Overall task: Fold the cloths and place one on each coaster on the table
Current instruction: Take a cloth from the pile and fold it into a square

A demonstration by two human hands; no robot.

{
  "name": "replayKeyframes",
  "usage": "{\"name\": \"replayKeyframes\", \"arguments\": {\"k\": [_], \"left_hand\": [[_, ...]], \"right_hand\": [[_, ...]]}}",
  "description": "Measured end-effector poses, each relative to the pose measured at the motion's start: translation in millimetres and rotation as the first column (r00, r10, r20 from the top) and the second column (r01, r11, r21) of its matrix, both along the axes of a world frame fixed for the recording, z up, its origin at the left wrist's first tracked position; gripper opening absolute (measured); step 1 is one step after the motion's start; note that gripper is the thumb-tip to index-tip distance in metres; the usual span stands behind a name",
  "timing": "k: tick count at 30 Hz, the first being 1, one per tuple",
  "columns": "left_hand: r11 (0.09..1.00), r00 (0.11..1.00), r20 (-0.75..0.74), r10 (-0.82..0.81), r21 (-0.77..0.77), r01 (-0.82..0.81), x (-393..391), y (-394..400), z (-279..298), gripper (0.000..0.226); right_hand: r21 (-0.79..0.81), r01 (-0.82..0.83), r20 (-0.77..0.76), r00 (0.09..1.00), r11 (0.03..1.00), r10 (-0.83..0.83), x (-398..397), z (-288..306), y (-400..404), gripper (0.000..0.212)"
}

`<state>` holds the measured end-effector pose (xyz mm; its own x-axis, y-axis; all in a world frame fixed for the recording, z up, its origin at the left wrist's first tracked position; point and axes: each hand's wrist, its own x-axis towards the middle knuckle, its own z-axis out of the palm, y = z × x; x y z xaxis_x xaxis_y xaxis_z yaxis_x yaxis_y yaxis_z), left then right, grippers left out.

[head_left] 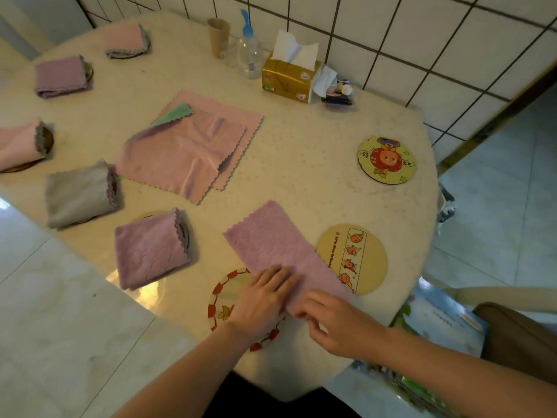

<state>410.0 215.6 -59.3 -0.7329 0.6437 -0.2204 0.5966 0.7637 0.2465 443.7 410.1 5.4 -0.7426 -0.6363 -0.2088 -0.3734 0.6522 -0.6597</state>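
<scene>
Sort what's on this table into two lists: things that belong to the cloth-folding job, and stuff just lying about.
Job:
purple cloth under both hands
left hand
right hand
stack of unfolded cloths
folded cloths on coasters, e.g.
bare coasters

Lying about:
tissue pack
spray bottle
paper cup

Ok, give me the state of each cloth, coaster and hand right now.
Purple cloth: folded into a strip, lying flat under both hands.
Left hand: flat, pressing the strip.
Right hand: fingers curled at the strip's near end.
Red-rimmed coaster: bare, partly covered.
Yellow coaster: bare.
Cartoon coaster: bare.
Cloth stack: unfolded.
Five folded cloths: resting on coasters.
</scene>
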Motion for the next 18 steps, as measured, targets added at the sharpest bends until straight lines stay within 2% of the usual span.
{"name": "replayKeyframes", "arguments": {"k": [2, 4, 7, 9, 11, 14, 16, 18], "left_hand": [[0.999, 1.000, -0.012, 0.003, -0.040, -0.003, 7, 2, -7, 0.054], [0.999, 0.999, -0.035, 0.001, -0.045, -0.002, 12, 0, -14, 0.050], [0.997, 1.000, -0.011, 0.020, -0.070, -0.020, 17, 0, -16, 0.063], [0.999, 1.000, -0.010, 0.010, -0.046, -0.010, 19, 0, -14, 0.062], [0.999, 0.999, 0.047, 0.016, -0.035, -0.015, 17, -3, -13, 0.059], [0.994, 0.989, 0.137, 0.052, 0.086, -0.064, 12, -9, -12, 0.064], [0.956, 0.957, 0.270, 0.106, 0.236, -0.173, 8, -14, -10, 0.057], [0.866, 0.895, 0.407, 0.183, 0.363, -0.343, 4, -18, 2, 0.044]], "right_hand": [[0.034, -0.038, 0.007, 0.999, 0.999, 0.038, -3, 0, 5, 0.026], [0.153, -0.042, -0.098, 0.993, 0.987, 0.058, -18, -7, 17, 0.037], [0.347, -0.067, -0.195, 0.971, 0.935, 0.142, -51, -24, 34, 0.076], [0.436, -0.161, -0.207, 0.940, 0.886, 0.272, -69, -31, 41, 0.087], [0.491, -0.242, -0.231, 0.890, 0.837, 0.392, -81, -38, 46, 0.088], [0.498, -0.297, -0.205, 0.872, 0.815, 0.444, -89, -43, 53, 0.075], [0.487, -0.323, -0.196, 0.865, 0.811, 0.462, -96, -44, 55, 0.069], [0.451, -0.330, -0.110, 0.901, 0.829, 0.419, -104, -44, 56, 0.066]]}}
